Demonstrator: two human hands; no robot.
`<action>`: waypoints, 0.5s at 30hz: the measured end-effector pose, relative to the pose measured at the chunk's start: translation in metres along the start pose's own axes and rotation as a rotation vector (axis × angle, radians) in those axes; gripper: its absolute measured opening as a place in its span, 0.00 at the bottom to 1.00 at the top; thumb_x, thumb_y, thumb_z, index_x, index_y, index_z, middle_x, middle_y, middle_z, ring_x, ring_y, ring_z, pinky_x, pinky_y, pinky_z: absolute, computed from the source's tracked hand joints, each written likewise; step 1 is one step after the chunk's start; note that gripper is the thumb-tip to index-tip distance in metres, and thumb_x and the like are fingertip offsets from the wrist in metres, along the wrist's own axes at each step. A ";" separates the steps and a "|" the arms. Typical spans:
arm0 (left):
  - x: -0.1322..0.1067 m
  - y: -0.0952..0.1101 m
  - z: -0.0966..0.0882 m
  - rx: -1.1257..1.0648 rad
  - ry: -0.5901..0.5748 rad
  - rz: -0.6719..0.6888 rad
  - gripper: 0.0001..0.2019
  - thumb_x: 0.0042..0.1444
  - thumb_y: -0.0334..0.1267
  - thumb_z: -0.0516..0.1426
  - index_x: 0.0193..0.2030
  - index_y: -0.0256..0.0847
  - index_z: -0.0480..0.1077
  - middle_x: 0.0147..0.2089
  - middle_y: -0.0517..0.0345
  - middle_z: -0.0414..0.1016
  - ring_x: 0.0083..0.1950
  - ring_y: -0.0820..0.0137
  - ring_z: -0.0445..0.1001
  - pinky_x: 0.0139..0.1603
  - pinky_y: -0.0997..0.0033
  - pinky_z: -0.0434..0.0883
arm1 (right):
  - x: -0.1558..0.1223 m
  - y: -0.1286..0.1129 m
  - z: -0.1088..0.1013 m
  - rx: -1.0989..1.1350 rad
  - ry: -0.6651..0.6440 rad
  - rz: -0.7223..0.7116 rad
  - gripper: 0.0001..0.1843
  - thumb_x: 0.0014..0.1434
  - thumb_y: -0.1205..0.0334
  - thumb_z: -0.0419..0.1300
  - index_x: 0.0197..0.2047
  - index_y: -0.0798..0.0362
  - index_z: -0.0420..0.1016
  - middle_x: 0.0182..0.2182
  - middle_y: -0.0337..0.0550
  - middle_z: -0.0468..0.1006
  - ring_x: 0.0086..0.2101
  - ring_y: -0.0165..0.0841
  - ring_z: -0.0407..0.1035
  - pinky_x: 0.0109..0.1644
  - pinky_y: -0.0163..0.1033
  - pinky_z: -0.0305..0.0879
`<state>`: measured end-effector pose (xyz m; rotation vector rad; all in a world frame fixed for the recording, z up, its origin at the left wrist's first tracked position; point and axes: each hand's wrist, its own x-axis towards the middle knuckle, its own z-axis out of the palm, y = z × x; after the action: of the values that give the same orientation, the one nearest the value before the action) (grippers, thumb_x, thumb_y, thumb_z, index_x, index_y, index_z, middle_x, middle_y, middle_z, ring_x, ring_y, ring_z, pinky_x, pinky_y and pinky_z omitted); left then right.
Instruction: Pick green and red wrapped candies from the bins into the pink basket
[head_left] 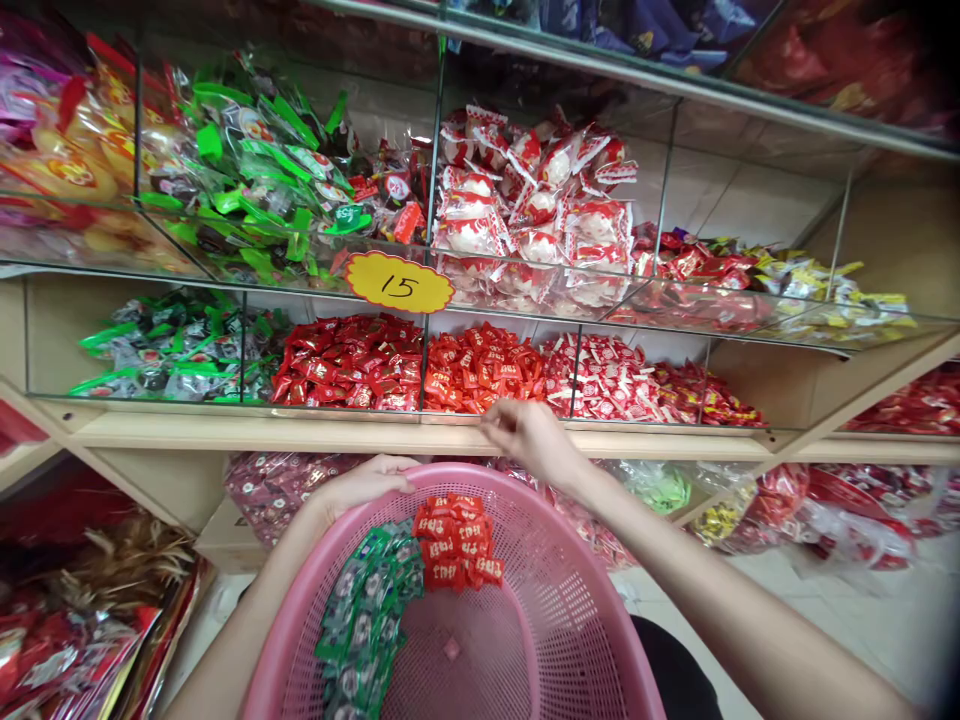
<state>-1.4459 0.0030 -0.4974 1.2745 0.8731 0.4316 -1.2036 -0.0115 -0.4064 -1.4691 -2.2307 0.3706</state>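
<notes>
My left hand (369, 484) grips the far left rim of a pink plastic basket (574, 555), fingers wrapped over the edge. Inside the basket, green-wrapped packets (373, 610) lie along the left side, beside a patch of red packets (459, 542) with light lettering at the far end. My right hand (531, 438) hovers above the far rim, just in front of the shelf edge. Its fingers are curled together, slightly blurred, and whatever they may hold is hidden. Nearest to it on the shelf is a heap of orange-red packets (484, 368) behind a low glass front.
Glass dividers split the shelves. Dark red packets (352, 362), pink-and-white packets (600, 375) and green-topped packets (172, 345) fill neighbouring sections. A yellow price tag (400, 283) reading 15 hangs on the upper shelf edge. Bagged goods (289, 485) sit beneath the wooden ledge (225, 432).
</notes>
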 end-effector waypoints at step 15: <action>-0.002 0.004 0.002 0.019 0.076 -0.051 0.21 0.43 0.35 0.58 0.47 0.36 0.70 0.38 0.56 0.76 0.35 0.70 0.72 0.34 0.74 0.67 | 0.071 0.024 -0.007 -0.372 -0.191 0.394 0.18 0.44 0.54 0.62 0.37 0.54 0.75 0.37 0.50 0.76 0.36 0.37 0.70 0.33 0.36 0.62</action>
<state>-1.4448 0.0008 -0.4928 1.2575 0.9736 0.4340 -1.2051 0.0628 -0.3961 -2.1646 -2.2322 0.2290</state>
